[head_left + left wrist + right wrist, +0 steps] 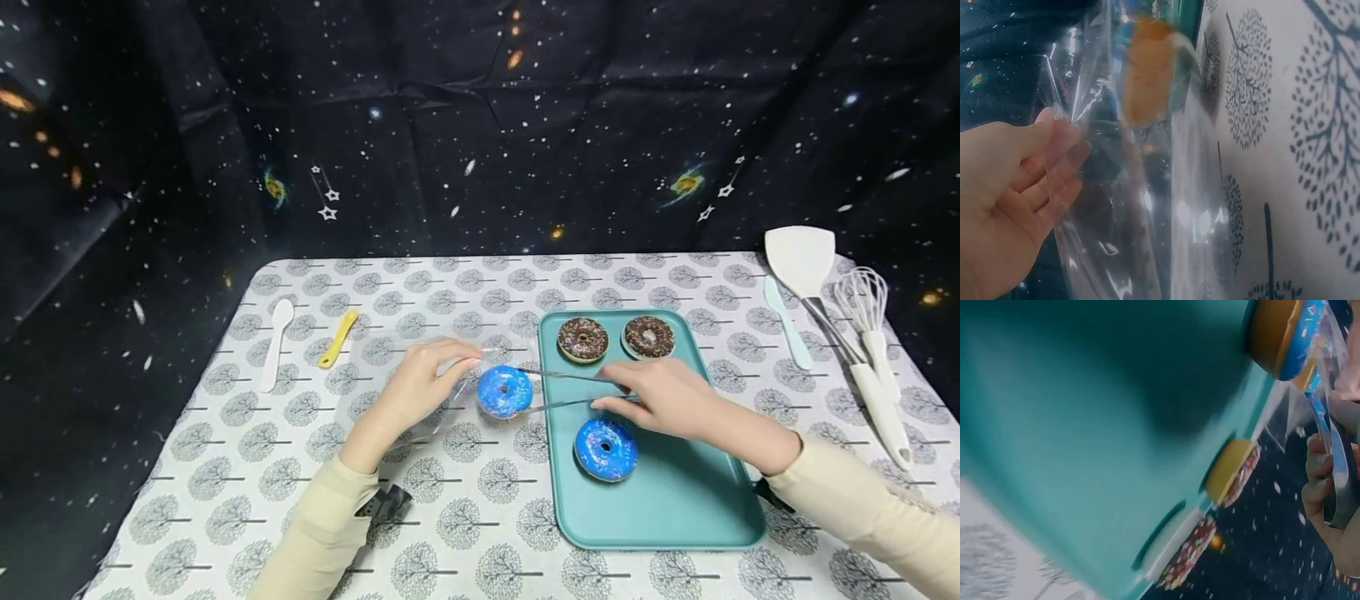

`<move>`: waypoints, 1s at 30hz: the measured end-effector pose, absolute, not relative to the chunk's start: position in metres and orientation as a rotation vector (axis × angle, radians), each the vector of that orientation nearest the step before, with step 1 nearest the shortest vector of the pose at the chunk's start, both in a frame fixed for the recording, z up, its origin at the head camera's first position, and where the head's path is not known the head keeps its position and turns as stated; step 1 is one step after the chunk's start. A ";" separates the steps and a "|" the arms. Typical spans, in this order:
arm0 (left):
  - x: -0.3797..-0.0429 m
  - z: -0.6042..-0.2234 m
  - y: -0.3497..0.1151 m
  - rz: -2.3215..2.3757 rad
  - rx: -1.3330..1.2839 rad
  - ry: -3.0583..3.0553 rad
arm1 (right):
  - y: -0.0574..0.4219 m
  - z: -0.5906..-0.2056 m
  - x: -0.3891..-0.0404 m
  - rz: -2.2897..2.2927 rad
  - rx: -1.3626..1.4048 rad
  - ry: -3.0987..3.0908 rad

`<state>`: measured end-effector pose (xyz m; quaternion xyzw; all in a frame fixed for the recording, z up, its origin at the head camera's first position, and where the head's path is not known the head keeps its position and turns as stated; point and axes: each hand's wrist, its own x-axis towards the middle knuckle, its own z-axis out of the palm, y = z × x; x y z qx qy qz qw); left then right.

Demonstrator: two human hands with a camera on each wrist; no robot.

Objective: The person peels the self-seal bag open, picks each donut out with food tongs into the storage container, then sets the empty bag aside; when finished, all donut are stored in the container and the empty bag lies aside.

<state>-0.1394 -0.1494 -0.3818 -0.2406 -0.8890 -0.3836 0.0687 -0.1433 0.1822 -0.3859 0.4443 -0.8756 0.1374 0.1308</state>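
My left hand (420, 383) pinches the edge of a clear plastic bag (1116, 237), whose film hangs down in the left wrist view. From the right, my right hand (667, 396) grips metal tongs (570, 376). Between the tongs' tips is a blue frosted donut (491, 393), held beside the left fingers at the bag's mouth. Seen through the film in the left wrist view, its tan side (1149, 81) is blurred. Under the right hand, a second blue donut (592, 458) lies on a teal tray (660, 512).
Two chocolate donuts with sprinkles, one left (573, 333) and one right (639, 331), sit at the tray's far end. A white spoon (276, 346) and yellow spreader (339, 337) lie left. To the right are a mint knife (787, 325), a spatula (801, 258) and a whisk (862, 300).
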 end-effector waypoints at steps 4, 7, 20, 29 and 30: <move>-0.139 -0.383 -0.149 -1.147 -0.719 -2.685 | 0.202 -0.381 -0.135 0.434 1.183 -2.574; -0.139 -0.384 -0.149 -1.137 -0.722 -2.688 | 0.220 -0.378 -0.129 0.445 1.087 -2.601; -0.141 -0.386 -0.150 -1.106 -0.754 -2.724 | 0.296 -0.386 -0.091 0.427 0.716 -2.852; -0.141 -0.387 -0.148 -1.085 -0.776 -2.739 | 0.332 -0.385 -0.063 0.398 0.585 -2.935; -0.141 -0.387 -0.148 -1.079 -0.778 -2.741 | 0.336 -0.386 -0.061 0.399 0.573 -2.946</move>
